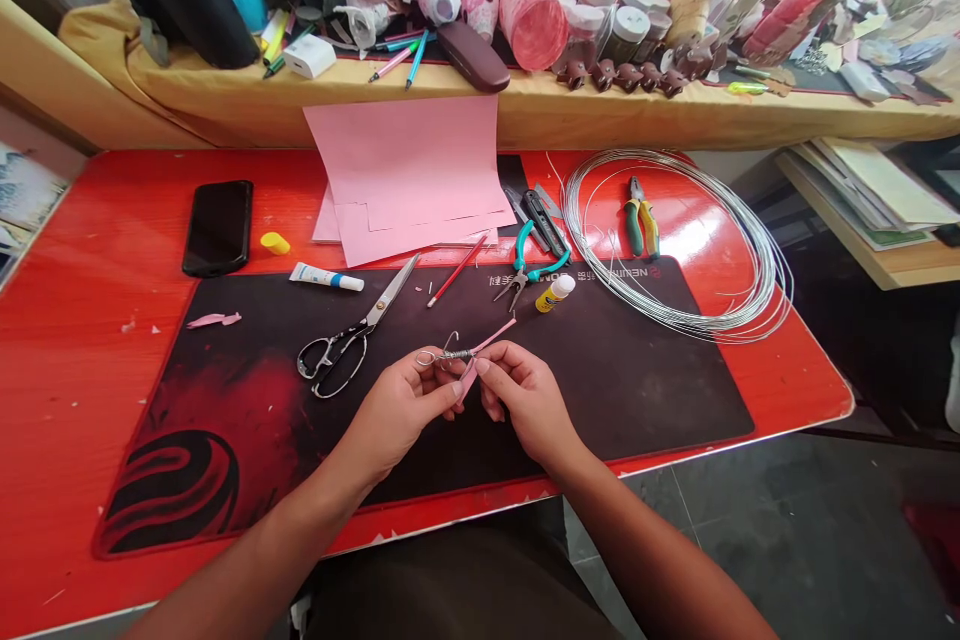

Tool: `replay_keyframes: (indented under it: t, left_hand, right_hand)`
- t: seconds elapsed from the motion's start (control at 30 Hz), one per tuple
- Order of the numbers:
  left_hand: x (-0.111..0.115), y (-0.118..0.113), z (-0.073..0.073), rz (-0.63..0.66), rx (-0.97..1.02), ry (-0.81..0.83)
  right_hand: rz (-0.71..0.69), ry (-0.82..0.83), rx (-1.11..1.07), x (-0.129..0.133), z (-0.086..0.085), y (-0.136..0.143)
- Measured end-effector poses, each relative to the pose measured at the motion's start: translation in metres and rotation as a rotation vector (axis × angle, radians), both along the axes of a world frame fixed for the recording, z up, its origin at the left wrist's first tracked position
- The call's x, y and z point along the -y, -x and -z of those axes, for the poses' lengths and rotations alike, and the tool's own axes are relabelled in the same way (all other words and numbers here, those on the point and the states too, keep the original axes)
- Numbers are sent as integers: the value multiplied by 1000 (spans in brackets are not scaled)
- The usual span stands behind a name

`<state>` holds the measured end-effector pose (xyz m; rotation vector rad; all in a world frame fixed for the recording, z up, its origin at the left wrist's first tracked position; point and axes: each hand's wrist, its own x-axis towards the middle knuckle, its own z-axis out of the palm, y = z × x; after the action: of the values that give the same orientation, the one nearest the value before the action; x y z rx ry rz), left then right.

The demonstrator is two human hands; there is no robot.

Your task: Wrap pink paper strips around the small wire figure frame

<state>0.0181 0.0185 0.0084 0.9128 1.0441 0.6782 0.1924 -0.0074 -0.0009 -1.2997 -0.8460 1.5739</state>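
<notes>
Above the dark mat, my left hand (pixel 405 405) pinches a small piece of twisted silver wire (pixel 454 354) with loops at its left end. My right hand (pixel 527 394) touches it from the right, its thumb and index finger closed on a narrow pink paper strip (pixel 466 382). One thin pink length sticks out up and to the right from the wire's end, and a flap hangs down between both thumbs. Black-handled scissors (pixel 358 330) lie to the left of my hands. Just beyond my fingers are teal pliers (pixel 525 265) and a yellow glue stick (pixel 555 294).
Pink paper sheets (pixel 412 175) lean at the table's back. A wire coil (pixel 675 305) and green-yellow pliers (pixel 641 220) lie right. Left are a phone (pixel 217 228), a yellow cap (pixel 275 243) and a glue tube (pixel 326 278). A red pencil (pixel 457 270) lies ahead, below a cluttered ledge (pixel 247 110).
</notes>
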Motion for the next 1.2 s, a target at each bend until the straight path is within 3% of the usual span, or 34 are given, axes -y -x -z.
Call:
replay_keyframes:
  t: [0.83, 1.03, 1.2]
  left_hand:
    - [6, -2, 8, 17, -62, -112]
    - [6, 1, 3, 51, -50, -106]
    - [-1, 15, -4, 161, -34, -73]
  right_hand:
    - [-44, -10, -7, -4, 2, 0]
    - [-104, -47, 44, -8, -4, -5]
    - [-147, -60, 90, -10, -11, -10]
